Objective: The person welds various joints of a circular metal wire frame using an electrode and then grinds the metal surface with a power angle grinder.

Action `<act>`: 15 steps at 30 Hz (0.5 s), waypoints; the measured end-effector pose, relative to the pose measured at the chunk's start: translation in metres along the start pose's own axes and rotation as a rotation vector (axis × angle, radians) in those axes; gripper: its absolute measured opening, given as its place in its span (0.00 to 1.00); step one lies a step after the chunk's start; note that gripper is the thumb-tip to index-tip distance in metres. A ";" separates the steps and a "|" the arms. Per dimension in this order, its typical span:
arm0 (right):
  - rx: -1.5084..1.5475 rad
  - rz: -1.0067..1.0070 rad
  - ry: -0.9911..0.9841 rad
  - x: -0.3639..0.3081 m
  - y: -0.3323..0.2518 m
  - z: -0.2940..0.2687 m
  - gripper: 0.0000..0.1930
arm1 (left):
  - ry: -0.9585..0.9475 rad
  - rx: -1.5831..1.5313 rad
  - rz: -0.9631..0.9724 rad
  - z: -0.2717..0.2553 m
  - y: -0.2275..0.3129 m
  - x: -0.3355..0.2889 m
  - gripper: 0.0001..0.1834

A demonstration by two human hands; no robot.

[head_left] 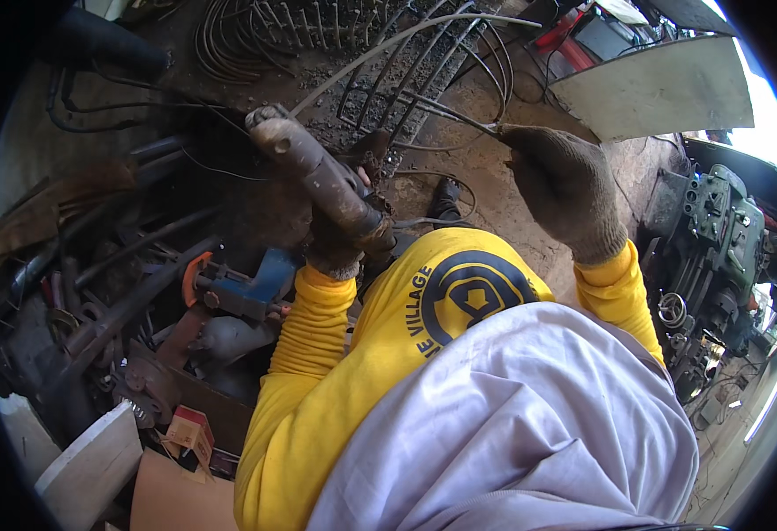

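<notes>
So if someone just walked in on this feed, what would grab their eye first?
Probably the bright yellow sleeves filling the lower middle, running up to two dirty gloved hands. The left hand grips a rusty cylindrical tool at centre, while the right hand pinches a thin wire leading from a tangle of bent rods at the top. A blue and orange power tool lies among scrap at left.
</notes>
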State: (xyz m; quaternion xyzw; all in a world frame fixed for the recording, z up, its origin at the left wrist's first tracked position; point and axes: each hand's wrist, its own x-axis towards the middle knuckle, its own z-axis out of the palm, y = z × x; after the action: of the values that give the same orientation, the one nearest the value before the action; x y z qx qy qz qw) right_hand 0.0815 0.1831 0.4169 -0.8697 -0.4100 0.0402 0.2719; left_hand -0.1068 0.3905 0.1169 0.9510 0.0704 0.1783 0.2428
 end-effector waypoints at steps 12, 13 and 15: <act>-0.069 -0.009 -0.061 0.009 -0.006 -0.008 0.10 | 0.106 -0.741 -0.025 -0.103 0.064 0.086 0.33; -0.074 -0.005 -0.056 0.008 -0.007 -0.008 0.10 | 0.119 -0.716 -0.008 -0.100 0.062 0.085 0.34; -0.066 0.005 -0.048 0.005 -0.008 -0.007 0.10 | 0.146 -0.689 0.003 -0.093 0.059 0.084 0.36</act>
State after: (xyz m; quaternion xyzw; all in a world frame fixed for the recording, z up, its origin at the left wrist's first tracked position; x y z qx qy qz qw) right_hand 0.0812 0.1879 0.4280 -0.8781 -0.4151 0.0480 0.2331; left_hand -0.0607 0.3989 0.2476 0.7981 0.0220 0.2593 0.5434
